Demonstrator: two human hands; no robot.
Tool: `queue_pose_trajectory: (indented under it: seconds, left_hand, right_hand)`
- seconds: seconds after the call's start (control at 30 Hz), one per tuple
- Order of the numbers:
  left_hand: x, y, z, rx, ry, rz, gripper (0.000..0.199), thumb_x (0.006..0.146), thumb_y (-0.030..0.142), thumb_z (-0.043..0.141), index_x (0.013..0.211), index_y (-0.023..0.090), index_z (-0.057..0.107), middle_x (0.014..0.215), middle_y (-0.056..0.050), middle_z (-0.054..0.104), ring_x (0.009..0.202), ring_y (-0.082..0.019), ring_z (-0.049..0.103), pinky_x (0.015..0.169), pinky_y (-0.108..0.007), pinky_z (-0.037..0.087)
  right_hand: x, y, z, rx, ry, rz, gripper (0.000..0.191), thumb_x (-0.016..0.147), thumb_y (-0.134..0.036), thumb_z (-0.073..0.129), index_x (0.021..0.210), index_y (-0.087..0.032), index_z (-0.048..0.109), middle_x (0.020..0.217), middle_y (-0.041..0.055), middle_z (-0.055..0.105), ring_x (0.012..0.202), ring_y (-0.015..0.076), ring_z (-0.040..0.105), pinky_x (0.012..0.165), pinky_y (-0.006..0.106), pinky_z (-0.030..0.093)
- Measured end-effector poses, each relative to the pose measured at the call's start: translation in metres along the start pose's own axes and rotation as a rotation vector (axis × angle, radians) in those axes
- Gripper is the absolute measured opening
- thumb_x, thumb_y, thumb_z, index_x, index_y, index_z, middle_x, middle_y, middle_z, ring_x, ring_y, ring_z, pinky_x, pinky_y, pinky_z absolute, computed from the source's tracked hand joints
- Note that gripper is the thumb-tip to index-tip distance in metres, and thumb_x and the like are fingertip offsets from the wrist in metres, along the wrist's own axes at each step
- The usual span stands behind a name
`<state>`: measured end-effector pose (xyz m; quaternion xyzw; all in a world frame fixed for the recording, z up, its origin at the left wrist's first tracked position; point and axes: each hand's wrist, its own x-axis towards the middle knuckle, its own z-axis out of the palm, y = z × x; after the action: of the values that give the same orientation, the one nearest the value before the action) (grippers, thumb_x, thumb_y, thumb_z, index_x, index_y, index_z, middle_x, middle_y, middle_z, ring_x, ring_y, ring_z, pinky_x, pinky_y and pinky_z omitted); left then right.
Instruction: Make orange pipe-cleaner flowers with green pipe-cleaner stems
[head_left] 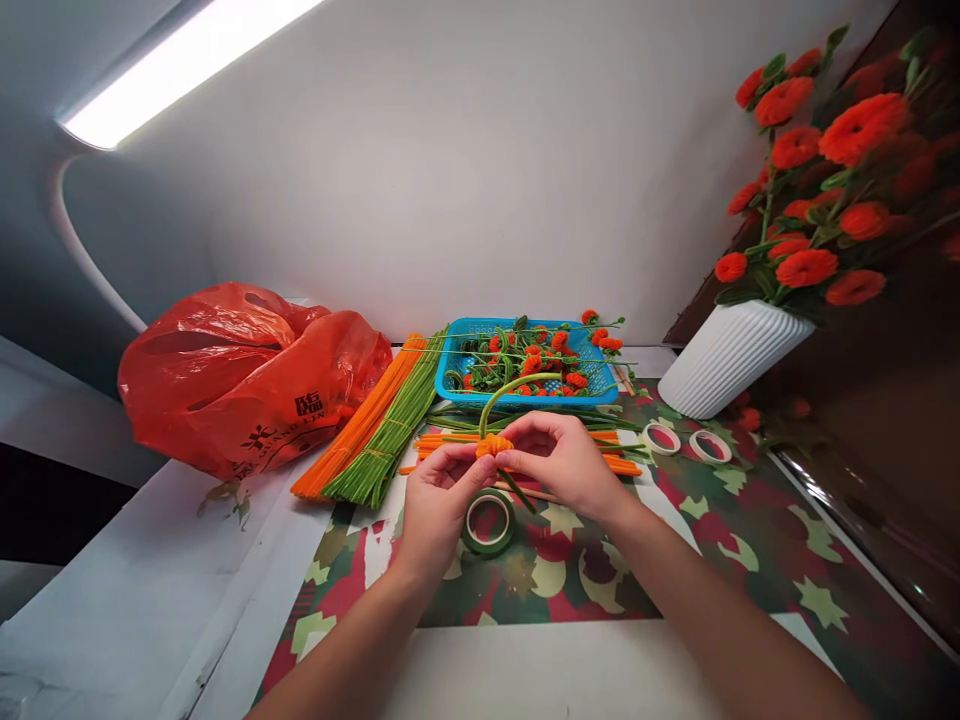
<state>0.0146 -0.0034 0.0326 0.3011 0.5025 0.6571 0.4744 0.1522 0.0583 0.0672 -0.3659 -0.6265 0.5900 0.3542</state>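
Between my two hands is a small orange pipe-cleaner flower (pixel 493 446) with a green stem that curves upward, and another green end pointing down to the right. My left hand (pixel 444 492) pinches the flower from the left with thumb and fingers. On the other side, my right hand (pixel 561 462) has its thumb and fingertips closed on the same orange coil. A roll of green tape (pixel 489 548) lies on the patterned mat just below the fingers. Behind the hands, loose orange pipe cleaners (pixel 622 466) lie in a row, partly covered by them.
A blue basket (pixel 454 384) at the back holds several orange flowers with green stems. Bundles of orange pipe cleaners (pixel 367 415) and green pipe cleaners (pixel 386 440) lie beside a red plastic bag (pixel 225 390). Tape rolls (pixel 710 447) and a white vase (pixel 731 360) of flowers stand right.
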Motion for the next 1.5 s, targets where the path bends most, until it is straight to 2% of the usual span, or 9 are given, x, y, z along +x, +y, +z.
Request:
queue_pose_trajectory:
  seconds: [0.1,0.23,0.43,0.67,0.77,1.03,1.33,1.43,1.5]
  left_hand:
    - [0.0,-0.001,-0.001,0.017,-0.018,0.007,0.029,0.061,0.033,0.081,0.079,0.015,0.067,0.075,-0.003,0.07,0.066,-0.015,0.065,0.064,-0.027,0.053]
    - [0.001,-0.001,-0.003,0.016,-0.075,0.003,0.027,0.063,0.032,0.08,0.081,0.015,0.069,0.077,-0.004,0.071,0.067,-0.015,0.065,0.063,-0.025,0.053]
    - [0.002,-0.003,-0.005,-0.07,-0.152,-0.056,0.027,0.063,0.031,0.08,0.083,0.015,0.07,0.082,-0.005,0.072,0.069,-0.014,0.066,0.065,-0.024,0.055]
    - [0.0,0.003,-0.001,-0.118,-0.086,-0.139,0.031,0.061,0.034,0.081,0.08,0.015,0.068,0.076,-0.001,0.069,0.056,-0.008,0.061,0.055,-0.018,0.052]
    - [0.0,0.004,-0.001,-0.104,-0.098,-0.148,0.029,0.062,0.035,0.081,0.076,0.014,0.066,0.069,0.0,0.066,0.053,-0.007,0.059,0.054,-0.016,0.05]
    - [0.001,0.003,-0.001,-0.078,-0.062,-0.126,0.029,0.06,0.029,0.082,0.076,0.013,0.064,0.071,0.0,0.067,0.06,-0.009,0.062,0.058,-0.018,0.051]
    - [0.0,0.001,-0.002,-0.006,-0.106,-0.076,0.025,0.061,0.028,0.082,0.073,0.013,0.066,0.065,0.0,0.066,0.06,-0.01,0.062,0.06,-0.019,0.051]
    - [0.0,0.002,0.001,-0.073,-0.062,-0.111,0.03,0.058,0.027,0.083,0.079,0.014,0.065,0.069,0.0,0.067,0.062,-0.01,0.063,0.06,-0.02,0.052]
    - [0.0,0.003,0.003,-0.151,-0.02,-0.125,0.037,0.057,0.026,0.084,0.087,0.016,0.064,0.079,0.0,0.069,0.069,-0.012,0.065,0.064,-0.02,0.054]
  right_hand:
    - [0.001,0.001,-0.002,0.059,-0.028,0.034,0.03,0.062,-0.038,0.078,0.077,-0.014,0.068,0.076,0.0043,0.071,0.07,0.017,0.066,0.064,0.029,0.054]
    - [0.003,0.001,-0.006,0.206,-0.086,0.151,0.033,0.058,-0.04,0.081,0.077,-0.014,0.07,0.073,0.0034,0.071,0.066,0.0151,0.066,0.064,0.029,0.054]
    - [0.004,0.002,-0.013,0.268,-0.172,0.276,0.032,0.06,-0.038,0.081,0.078,-0.013,0.072,0.07,0.0021,0.069,0.058,0.0078,0.06,0.058,0.021,0.05]
    - [0.003,-0.002,-0.01,0.182,-0.137,0.233,0.034,0.06,-0.04,0.08,0.079,-0.013,0.072,0.072,0.0033,0.07,0.064,0.0134,0.064,0.061,0.026,0.052]
    - [0.002,-0.004,-0.008,0.13,-0.127,0.195,0.033,0.061,-0.039,0.08,0.079,-0.013,0.072,0.073,0.0036,0.07,0.068,0.0152,0.065,0.063,0.028,0.052]
    - [0.0,-0.002,-0.005,0.017,-0.054,0.082,0.031,0.063,-0.038,0.077,0.081,-0.015,0.068,0.077,0.0048,0.07,0.071,0.0175,0.066,0.062,0.028,0.053]
    - [0.001,0.005,-0.005,0.066,-0.05,0.163,0.034,0.064,-0.046,0.075,0.073,-0.014,0.066,0.067,0.002,0.066,0.061,0.0135,0.061,0.057,0.026,0.05]
    - [0.002,0.002,-0.005,0.054,-0.06,0.141,0.034,0.065,-0.045,0.074,0.078,-0.015,0.066,0.072,0.0029,0.067,0.065,0.0144,0.062,0.06,0.027,0.051]
    - [0.001,0.0,-0.005,-0.008,-0.073,0.1,0.033,0.067,-0.041,0.073,0.087,-0.015,0.066,0.08,0.004,0.068,0.071,0.0157,0.063,0.065,0.028,0.051]
